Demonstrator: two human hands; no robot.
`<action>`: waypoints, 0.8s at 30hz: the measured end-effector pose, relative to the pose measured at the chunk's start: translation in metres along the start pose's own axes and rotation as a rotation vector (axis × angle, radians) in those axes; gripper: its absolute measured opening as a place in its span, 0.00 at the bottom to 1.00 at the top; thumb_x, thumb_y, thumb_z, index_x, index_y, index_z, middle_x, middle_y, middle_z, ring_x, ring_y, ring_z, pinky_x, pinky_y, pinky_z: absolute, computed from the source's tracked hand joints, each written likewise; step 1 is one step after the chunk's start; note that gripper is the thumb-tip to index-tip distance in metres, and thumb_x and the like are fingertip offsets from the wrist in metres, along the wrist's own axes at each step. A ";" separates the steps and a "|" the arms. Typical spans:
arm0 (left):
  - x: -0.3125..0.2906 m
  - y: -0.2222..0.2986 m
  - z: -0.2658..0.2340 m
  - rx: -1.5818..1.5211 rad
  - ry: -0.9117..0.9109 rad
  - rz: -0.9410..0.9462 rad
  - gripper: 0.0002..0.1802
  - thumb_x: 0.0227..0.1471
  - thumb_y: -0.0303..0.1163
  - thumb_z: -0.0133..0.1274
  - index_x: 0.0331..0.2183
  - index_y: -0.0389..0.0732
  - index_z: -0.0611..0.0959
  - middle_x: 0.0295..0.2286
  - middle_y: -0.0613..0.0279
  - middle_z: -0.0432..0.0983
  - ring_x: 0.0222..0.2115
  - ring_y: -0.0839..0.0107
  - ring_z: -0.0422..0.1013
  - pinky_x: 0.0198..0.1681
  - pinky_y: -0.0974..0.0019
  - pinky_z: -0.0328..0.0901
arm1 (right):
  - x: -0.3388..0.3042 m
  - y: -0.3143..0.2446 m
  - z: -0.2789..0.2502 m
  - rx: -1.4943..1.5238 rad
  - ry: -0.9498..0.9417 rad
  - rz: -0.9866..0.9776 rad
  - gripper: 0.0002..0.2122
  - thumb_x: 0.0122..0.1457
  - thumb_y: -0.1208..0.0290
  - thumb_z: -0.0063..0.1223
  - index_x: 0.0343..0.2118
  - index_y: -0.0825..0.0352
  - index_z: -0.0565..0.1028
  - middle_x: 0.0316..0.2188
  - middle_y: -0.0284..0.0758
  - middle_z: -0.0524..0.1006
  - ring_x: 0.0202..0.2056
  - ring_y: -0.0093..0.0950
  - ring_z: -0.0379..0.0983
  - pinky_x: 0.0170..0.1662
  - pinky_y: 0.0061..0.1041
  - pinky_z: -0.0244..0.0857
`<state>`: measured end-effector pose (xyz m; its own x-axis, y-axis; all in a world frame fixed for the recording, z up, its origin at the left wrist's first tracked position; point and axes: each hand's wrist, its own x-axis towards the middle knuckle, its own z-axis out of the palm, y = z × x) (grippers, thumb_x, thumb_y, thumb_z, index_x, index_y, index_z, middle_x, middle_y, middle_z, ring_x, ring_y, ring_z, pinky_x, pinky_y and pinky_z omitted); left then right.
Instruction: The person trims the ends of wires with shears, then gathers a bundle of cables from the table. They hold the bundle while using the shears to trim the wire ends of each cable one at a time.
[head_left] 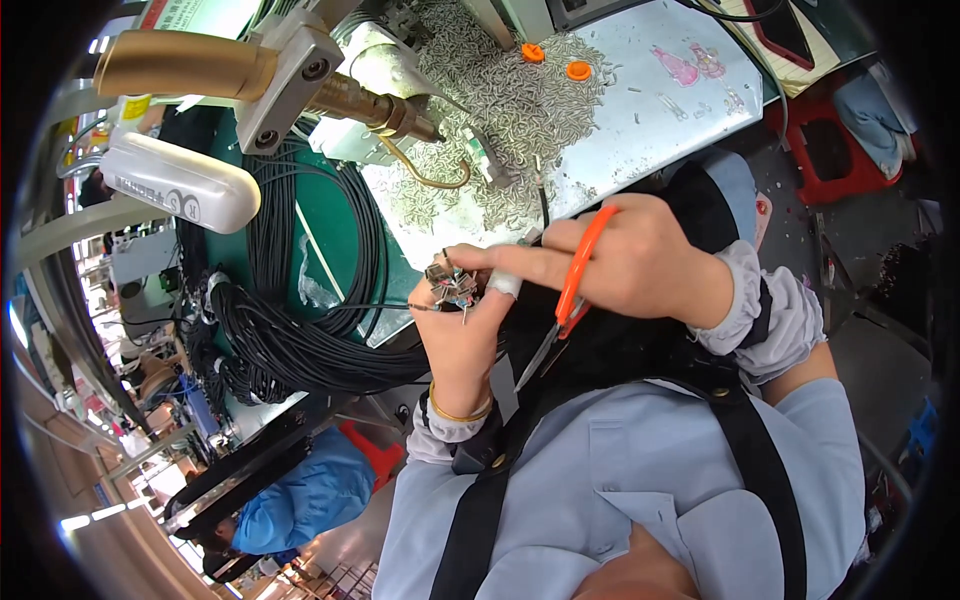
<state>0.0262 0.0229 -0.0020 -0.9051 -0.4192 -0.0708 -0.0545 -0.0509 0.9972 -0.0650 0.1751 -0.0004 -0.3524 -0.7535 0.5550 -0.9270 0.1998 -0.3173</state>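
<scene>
My left hand (455, 335) is closed around a cluster of small metal connectors (452, 288), with thin dark cable ends among them. A white wrap (507, 283) covers the tip of its thumb. Close beside it, my right hand (640, 260) has orange-handled scissors (590, 255) hooked in it, the blades pointing down toward my lap. The right index finger reaches out to the left hand's fingertips by the connectors. Whether those fingers pinch a single piece, I cannot make out.
Loose small metal pieces (510, 130) lie heaped on the white work surface (660, 110), with two orange caps (578, 70) among them. A machine with a brass-coloured cylinder (185, 65) overhangs the left side. Black cable coils (320, 345) lie at left. Another person in blue (310, 495) sits beyond.
</scene>
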 end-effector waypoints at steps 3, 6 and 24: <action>0.003 -0.001 -0.003 -0.077 -0.026 -0.120 0.08 0.39 0.15 0.50 0.28 0.33 0.75 0.25 0.65 0.71 0.26 0.82 0.65 0.31 0.79 0.60 | -0.005 0.007 0.014 -0.013 0.133 0.027 0.13 0.40 0.76 0.54 0.33 0.63 0.74 0.15 0.25 0.68 0.13 0.23 0.63 0.15 0.16 0.57; 0.000 0.003 0.002 0.096 -0.041 0.040 0.10 0.39 0.14 0.50 0.30 0.32 0.75 0.27 0.64 0.71 0.28 0.82 0.66 0.33 0.79 0.60 | -0.004 0.005 0.025 0.151 0.309 0.102 0.07 0.46 0.76 0.52 0.30 0.65 0.73 0.17 0.28 0.69 0.13 0.20 0.65 0.15 0.15 0.57; 0.000 0.000 0.000 -0.276 -0.036 -0.204 0.11 0.40 0.18 0.52 0.32 0.35 0.75 0.26 0.66 0.69 0.24 0.81 0.64 0.27 0.81 0.57 | -0.001 -0.007 0.019 1.393 0.075 0.790 0.06 0.52 0.74 0.48 0.29 0.71 0.67 0.19 0.32 0.70 0.16 0.18 0.67 0.16 0.16 0.58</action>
<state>0.0265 0.0228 -0.0019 -0.9021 -0.3427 -0.2624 -0.1243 -0.3760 0.9182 -0.0555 0.1621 -0.0136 -0.7082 -0.7035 -0.0585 0.3006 -0.2255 -0.9267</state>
